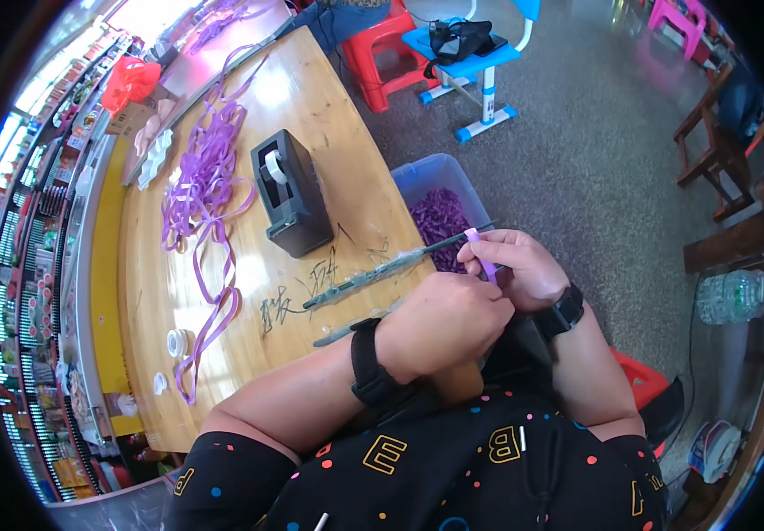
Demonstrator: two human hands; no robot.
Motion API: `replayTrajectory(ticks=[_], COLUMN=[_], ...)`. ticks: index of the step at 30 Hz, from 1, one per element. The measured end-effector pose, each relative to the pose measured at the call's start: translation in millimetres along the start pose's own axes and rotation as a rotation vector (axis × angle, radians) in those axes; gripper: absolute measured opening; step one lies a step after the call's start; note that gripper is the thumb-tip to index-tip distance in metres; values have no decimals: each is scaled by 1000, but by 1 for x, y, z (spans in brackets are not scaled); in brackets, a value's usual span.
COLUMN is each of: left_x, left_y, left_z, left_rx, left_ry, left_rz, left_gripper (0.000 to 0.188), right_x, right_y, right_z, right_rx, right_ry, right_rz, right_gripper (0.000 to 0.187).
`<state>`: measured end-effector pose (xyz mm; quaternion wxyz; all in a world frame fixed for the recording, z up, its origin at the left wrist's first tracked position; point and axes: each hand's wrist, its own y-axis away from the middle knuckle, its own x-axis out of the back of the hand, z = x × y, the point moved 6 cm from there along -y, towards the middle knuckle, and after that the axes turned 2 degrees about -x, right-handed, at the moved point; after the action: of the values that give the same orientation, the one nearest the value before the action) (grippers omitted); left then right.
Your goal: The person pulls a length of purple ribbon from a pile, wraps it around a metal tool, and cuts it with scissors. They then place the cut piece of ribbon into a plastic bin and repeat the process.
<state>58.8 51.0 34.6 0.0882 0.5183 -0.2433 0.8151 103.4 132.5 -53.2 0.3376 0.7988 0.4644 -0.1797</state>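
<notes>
Between my two hands is a short strip of purple ribbon (485,258), its upper end by a thin dark stick. My right hand (528,265) is closed, pinching the ribbon between thumb and fingers. Closed beside it, my left hand (444,323) has its fingertips at the ribbon's lower part; its grip is partly hidden. A bundle of thin green sticks (373,275), with something clear about it, lies slantwise at the table edge and reaches to my right fingers. Another green stick (333,337) shows partly behind my left wrist.
On the wooden table (289,372) stands a black tape dispenser (292,195). Left of it lies a tangled pile of purple ribbon (205,173), with a tape roll (178,342) nearer me. A blue bin (407,180) of purple scraps stands beside the table. Stools stand beyond.
</notes>
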Motion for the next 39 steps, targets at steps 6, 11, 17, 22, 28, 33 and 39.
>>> replayTrajectory(ticks=[6,11,17,22,28,33,39], left_x=[0,4,-6,1,12,12,30], left_y=[-2,2,1,5,6,6,12], left_z=[7,9,11,9,8,7,9], left_rx=[-78,-111,-150,-158,-160,-106,-59], left_ry=[101,1,37,-5,-106,-35,-98], left_rz=[-68,41,73,145,239,183,241], left_gripper=[15,16,17,16,16,18,18], right_x=[34,98,139,69,72,132,149], right_y=[11,22,20,-2,-14,52,81], right_z=[-20,3,162,115,45,123,143], right_rx=[195,240,-359,-18,521,-180,-114], right_ry=[6,99,360,160,284,704,424], right_rz=[179,360,407,378,347,401,408], right_gripper=[19,24,27,25,21,22,23])
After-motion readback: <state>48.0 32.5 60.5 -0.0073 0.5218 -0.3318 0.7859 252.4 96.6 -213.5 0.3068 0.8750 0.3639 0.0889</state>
